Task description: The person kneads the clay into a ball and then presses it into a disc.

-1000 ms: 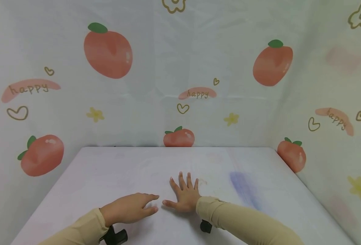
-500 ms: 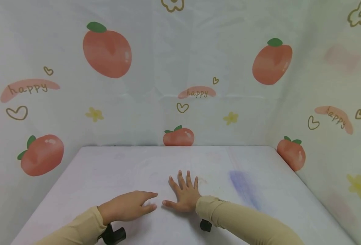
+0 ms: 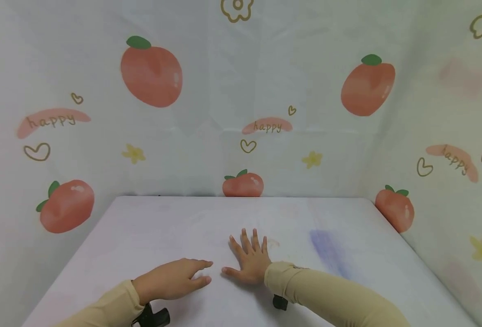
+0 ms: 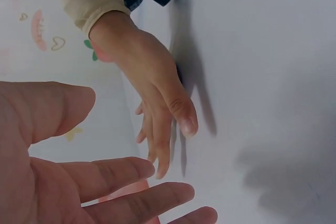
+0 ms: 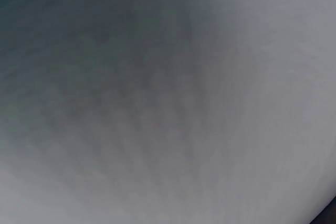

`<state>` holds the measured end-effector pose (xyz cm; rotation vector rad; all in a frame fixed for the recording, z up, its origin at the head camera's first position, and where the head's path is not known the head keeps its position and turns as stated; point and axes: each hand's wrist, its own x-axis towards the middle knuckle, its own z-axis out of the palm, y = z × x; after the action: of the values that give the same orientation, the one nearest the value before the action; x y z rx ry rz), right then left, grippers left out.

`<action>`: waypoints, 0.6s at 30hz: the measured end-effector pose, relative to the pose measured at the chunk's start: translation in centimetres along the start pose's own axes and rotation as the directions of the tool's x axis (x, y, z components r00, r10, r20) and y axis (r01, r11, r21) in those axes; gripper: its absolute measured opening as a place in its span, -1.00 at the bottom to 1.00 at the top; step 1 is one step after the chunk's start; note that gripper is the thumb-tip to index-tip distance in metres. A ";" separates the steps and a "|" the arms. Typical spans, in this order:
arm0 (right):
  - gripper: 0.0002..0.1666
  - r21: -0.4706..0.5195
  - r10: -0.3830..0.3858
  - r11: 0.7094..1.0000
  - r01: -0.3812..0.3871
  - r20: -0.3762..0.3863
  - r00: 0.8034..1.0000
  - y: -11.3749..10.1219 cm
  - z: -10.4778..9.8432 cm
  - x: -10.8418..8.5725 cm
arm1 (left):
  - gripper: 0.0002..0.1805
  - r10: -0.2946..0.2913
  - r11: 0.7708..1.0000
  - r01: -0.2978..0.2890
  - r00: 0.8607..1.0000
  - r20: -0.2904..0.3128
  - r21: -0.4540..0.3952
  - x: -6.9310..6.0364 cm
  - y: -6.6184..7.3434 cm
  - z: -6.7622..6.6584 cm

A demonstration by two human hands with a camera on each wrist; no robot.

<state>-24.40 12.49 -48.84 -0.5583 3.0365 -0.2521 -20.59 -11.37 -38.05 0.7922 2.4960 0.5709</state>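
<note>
My right hand [image 3: 250, 264] is spread with its fingers apart, palm down at the white tabletop [image 3: 175, 227], a little right of the middle. To its left my left hand [image 3: 171, 279] is held sideways above the table, thumb and fingers extended and apart. A small gap separates the two hands, and neither holds anything. In the left wrist view the left hand's straight fingers [image 4: 121, 177] fill the lower left, and the right hand [image 4: 152, 87] appears beyond them. Only a blurred grey surface shows in the right wrist view.
A white curtain [image 3: 208, 81] printed with red fruit, hearts and "happy" surrounds the table at the back and sides. A blue-violet smear [image 3: 328, 252] marks the tabletop on the right. Black wrist camera mounts [image 3: 155, 316] sit below both sleeves.
The head view has shifted slightly, so the whole scene sits a little further right in it. Both hands keep nearly the same pose.
</note>
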 end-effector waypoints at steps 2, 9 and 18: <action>0.07 -0.005 0.000 1.000 0.000 -0.011 1.000 0.0 0.0 0.0 | -0.39 0.001 1.000 -0.001 1.000 -0.002 0.004 0.1 0.0 0.0; 0.09 -0.025 -0.013 1.000 0.011 -0.063 0.998 0.0 0.4 0.0 | -0.39 -0.013 1.000 0.013 1.000 -0.004 0.000 0.0 0.3 -0.2; 0.08 0.026 -0.010 1.000 0.011 -0.054 0.999 0.1 0.3 -0.2 | -0.38 -0.014 1.000 0.014 1.000 -0.024 0.000 -0.3 0.4 -0.6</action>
<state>-24.22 12.64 -49.20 -0.5750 3.0777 -0.3122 -20.51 -11.39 -37.24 0.7723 2.5212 0.5785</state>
